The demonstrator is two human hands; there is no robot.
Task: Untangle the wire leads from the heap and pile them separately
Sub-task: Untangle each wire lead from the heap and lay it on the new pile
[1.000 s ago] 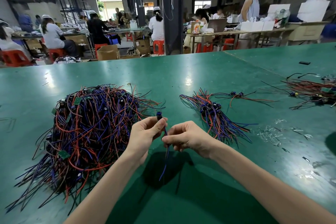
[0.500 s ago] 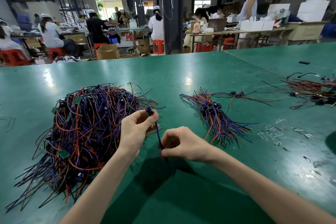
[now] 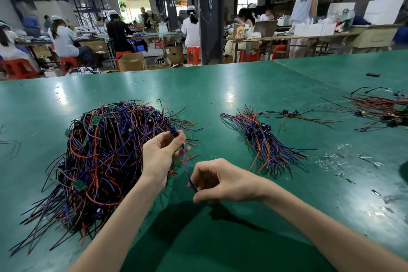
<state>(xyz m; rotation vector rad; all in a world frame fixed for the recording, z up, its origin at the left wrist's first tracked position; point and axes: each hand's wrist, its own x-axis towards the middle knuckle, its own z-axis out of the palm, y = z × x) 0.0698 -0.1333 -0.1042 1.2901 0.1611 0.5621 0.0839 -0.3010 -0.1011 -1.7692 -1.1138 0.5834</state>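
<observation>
Thin blue wire lead (image 3: 186,164) with a small blue-black connector at its top end. Left hand (image 3: 160,157) pinches the connector between thumb and fingertips; right hand (image 3: 217,180) pinches the lower end, fingers curled. Lead runs taut between both hands, just right of the big tangled red-blue-black wire heap (image 3: 99,161); sorted wire bundle (image 3: 265,143) beyond the right fingers on the green table (image 3: 242,95).

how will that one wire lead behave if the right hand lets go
Probably floppy: the wire lead hangs in a slack curve between the left hand and right hand. Likely very light, since mere pinches hold it. It may snag on the heap nearby.
</observation>
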